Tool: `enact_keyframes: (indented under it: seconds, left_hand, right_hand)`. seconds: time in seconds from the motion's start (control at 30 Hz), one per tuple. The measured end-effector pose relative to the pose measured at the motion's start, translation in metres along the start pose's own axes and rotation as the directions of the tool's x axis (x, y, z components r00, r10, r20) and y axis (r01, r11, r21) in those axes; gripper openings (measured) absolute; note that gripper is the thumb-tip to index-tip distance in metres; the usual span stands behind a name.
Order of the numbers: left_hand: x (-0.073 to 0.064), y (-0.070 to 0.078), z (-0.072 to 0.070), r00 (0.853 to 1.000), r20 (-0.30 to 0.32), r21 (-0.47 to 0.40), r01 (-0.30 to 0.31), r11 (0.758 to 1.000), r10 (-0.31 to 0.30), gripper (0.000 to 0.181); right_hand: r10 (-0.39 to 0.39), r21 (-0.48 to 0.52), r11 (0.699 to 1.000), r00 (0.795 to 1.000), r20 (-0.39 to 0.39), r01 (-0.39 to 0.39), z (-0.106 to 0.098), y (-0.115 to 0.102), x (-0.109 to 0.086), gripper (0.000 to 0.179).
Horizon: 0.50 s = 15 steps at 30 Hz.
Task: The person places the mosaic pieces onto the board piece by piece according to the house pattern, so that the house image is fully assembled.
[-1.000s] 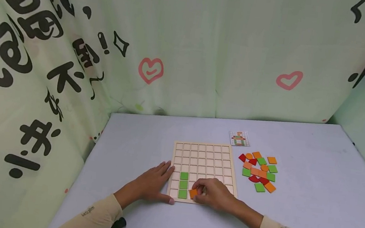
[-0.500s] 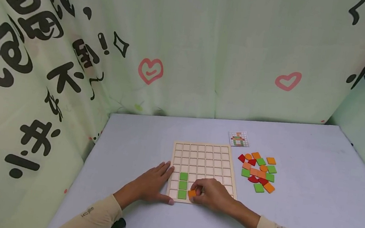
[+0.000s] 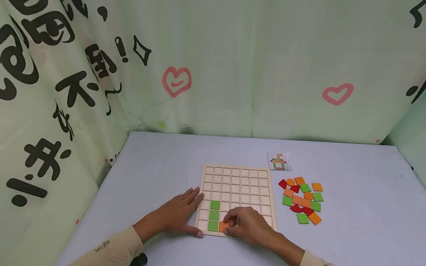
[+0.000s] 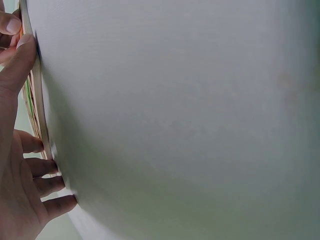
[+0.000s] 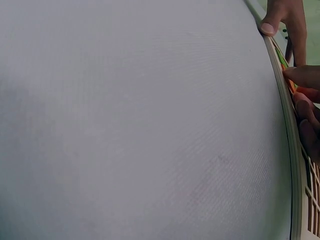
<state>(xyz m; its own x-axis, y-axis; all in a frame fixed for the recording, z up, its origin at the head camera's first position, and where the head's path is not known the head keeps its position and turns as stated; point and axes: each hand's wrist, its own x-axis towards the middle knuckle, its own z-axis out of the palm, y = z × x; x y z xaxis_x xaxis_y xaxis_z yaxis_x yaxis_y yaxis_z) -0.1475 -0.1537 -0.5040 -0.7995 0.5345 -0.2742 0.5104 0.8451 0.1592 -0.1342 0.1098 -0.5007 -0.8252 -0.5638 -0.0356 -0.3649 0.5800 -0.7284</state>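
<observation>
A pale wooden grid board (image 3: 237, 180) lies on the table. Three green square tiles (image 3: 214, 215) fill cells in one column at its lower left. Beside the lowest one, in the bottom row, an orange square tile (image 3: 222, 227) lies level in its cell. My right hand (image 3: 251, 226) pinches this tile by its right side between thumb and fingers; part of it is hidden under them. In the right wrist view the thumb (image 5: 302, 76) is right at the orange tile. My left hand (image 3: 176, 215) rests with straight, spread fingers against the board's left edge, its thumb at the lower left corner.
Right of the board lie several loose tiles (image 3: 302, 201) in red, orange and green. A small printed card (image 3: 279, 161) with a coloured grid picture lies above the board's upper right corner. A patterned curtain (image 3: 222, 54) stands behind the white table (image 3: 360, 204).
The orange tile has gone from tilted to lying square in the bottom-row cell, next to the lowest green tile. The left hand has stayed still; the right hand has barely moved.
</observation>
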Motion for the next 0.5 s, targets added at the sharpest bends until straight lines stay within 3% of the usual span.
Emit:
enact_keyframes:
  seconds: [0.3, 0.5]
  left_hand:
    - [0.0001, 0.0002, -0.0001, 1.0, -0.007, 0.019, -0.007, 1.0, 0.007, 0.115]
    - [0.0009, -0.0017, 0.0018, 1.0, 0.001, 0.01, -0.002, 1.0, 0.002, 0.115]
  right_hand:
    - [-0.003, -0.025, 1.0, 1.0, -0.007, 0.003, 0.0003, -0.001, 0.0006, 0.015]
    - [-0.011, 0.016, 1.0, 0.999, 0.044, 0.01, -0.0054, -0.0005, -0.0001, 0.016]
